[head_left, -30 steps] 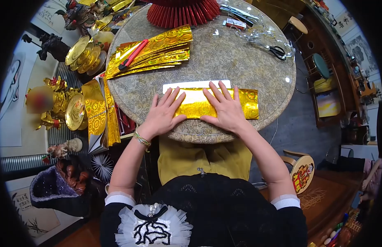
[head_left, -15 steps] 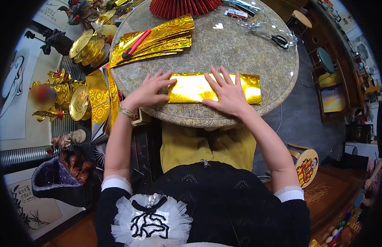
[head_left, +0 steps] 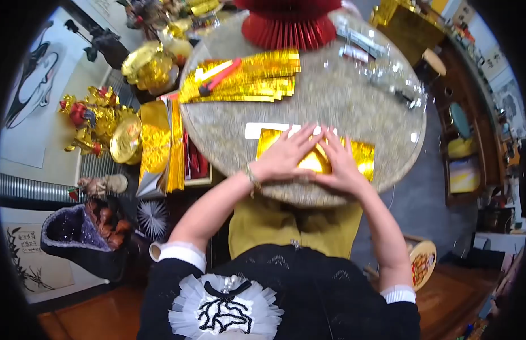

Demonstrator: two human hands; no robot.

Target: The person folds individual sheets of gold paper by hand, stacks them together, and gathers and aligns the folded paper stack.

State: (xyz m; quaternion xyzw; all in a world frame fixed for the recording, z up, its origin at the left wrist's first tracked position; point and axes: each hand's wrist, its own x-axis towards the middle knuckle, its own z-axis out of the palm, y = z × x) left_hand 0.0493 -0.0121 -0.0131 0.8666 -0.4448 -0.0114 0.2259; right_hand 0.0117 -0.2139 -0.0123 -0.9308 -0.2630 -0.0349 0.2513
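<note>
A folded strip of shiny gold foil paper (head_left: 363, 154) lies near the table's front edge. My left hand (head_left: 286, 154) rests on its left and middle part, fingers stretched out flat. My right hand (head_left: 341, 163) presses on it from the right, fingers also extended. The fingertips of both hands come close together over the strip, and the thumbs nearly meet below, framing a bright patch of foil. The hands hide much of the strip's middle.
A fanned stack of gold foil strips (head_left: 257, 76) lies farther back, with a red utility knife (head_left: 220, 77) on top. Behind stands a red pleated paper piece (head_left: 288, 28). Blurred clear plastic (head_left: 396, 79) lies at the right. Gold folded paper (head_left: 155, 144) stands left of the table.
My left hand has moved from the strip's left end onto its middle, beside my right hand. The whole view has shifted and blurred.
</note>
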